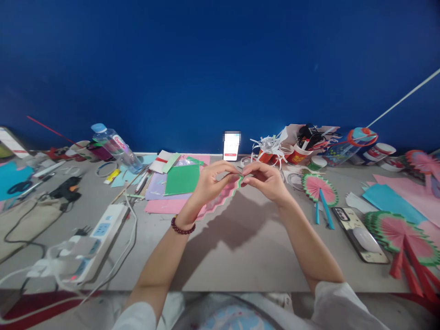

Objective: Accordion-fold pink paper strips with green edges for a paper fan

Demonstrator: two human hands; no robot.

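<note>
Between my two hands, above the table, is a strip of pink paper [222, 198] with a green and white edge and zigzag folds. My left hand [213, 182], with a beaded bracelet at its wrist, pinches the paper near its right end. My right hand [265, 181] pinches the same end, its fingertips almost meeting the left ones. Part of the strip is hidden behind my left hand and hangs down toward the lower left. A green sheet [182, 179] lies just left of my left hand, over pink paper [165, 206].
A lit phone [231, 146] leans on the blue wall. On the left are a power strip [103, 238] with cables and a plastic bottle [118, 146]. To the right lie a small paper fan [320, 189], another phone [357, 229] with a mouse [366, 239], and a larger fan [402, 233].
</note>
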